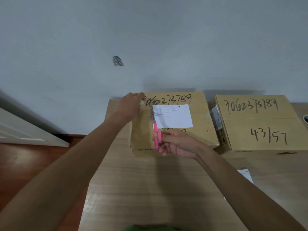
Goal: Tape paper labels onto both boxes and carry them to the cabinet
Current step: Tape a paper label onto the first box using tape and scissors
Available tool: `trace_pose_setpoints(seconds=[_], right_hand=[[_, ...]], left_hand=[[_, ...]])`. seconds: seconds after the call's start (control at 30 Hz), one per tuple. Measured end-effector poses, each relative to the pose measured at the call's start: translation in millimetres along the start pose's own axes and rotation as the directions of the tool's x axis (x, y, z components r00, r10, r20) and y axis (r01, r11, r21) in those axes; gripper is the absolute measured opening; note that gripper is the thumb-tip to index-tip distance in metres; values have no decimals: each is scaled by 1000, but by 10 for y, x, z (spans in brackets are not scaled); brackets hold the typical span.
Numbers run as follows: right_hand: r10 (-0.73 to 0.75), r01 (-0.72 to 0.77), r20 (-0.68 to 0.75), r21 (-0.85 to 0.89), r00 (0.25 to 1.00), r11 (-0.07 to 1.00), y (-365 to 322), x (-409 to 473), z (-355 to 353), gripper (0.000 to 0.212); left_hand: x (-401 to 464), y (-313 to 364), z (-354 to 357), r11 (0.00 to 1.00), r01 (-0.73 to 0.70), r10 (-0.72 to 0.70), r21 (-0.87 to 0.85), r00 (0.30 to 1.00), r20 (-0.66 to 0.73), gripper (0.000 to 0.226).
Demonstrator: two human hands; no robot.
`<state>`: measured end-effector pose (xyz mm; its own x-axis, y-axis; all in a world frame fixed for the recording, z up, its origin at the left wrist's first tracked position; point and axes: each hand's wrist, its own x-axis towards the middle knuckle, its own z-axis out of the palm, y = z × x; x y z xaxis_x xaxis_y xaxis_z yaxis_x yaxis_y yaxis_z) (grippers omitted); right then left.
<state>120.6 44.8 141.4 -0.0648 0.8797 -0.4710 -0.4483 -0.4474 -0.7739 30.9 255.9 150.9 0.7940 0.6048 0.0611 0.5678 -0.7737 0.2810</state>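
Observation:
Two cardboard boxes with black handwritten numbers stand side by side on the table, the left box (200, 124) and the right box (260, 120). A white paper label (176, 116) lies on top of the left box. My left hand (131, 105) grips a roll of clear tape (143, 102) at the box's upper left, and a strip of tape runs from it to the label's left edge. My right hand (176, 144) holds pink-handled scissors (156, 137) whose blades point up along that left edge.
The wooden table (150, 189) stands against a grey wall. A second sheet of paper (245, 175) lies on the table at the right. A dark round object (305, 118) shows at the far right edge. A white door (25, 130) and red-brown floor are on the left.

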Motion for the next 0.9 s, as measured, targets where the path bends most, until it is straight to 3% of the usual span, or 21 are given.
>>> trace_pose_setpoints(seconds=[0.37,0.53,0.9], right_hand=[[54,-55,40,26,998,998,-75,157,72,52],[56,-56,13,27,998,998,-108,267,86,42],[46,-46,0,33,999,998,-117,341,104,59]], left_hand=[[13,-62,84,1000,-29,29,-3,999,-32,32],[32,-88,116,999,-53,53,7,998,-46,31],[67,-155,171,997,-78,79,19,996,-42,32]])
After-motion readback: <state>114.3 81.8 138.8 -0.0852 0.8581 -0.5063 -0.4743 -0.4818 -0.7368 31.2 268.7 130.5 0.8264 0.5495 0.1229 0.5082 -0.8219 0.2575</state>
